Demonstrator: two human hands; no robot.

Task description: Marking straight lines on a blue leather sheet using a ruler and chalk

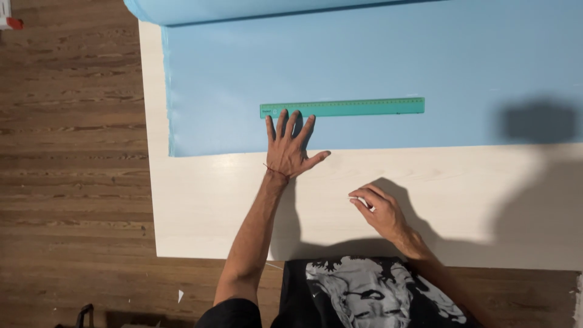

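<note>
My left hand (pixel 290 147) lies flat with fingers spread, fingertips touching the near edge of a green ruler (pixel 358 107). The ruler lies lengthwise on a light blue sheet (pixel 376 61) spread over a pale table (pixel 200 200). My right hand (pixel 379 209) rests on the bare table near the front, its fingers curled around a small white object (pixel 371 208) that is too small to tell apart. A thin red thread circles my left wrist.
The blue sheet comes off a roll (pixel 243 9) at the table's far edge. Dark wooden floor (pixel 67 152) lies left of and in front of the table. A small white and red thing (pixel 9 23) sits at the far left.
</note>
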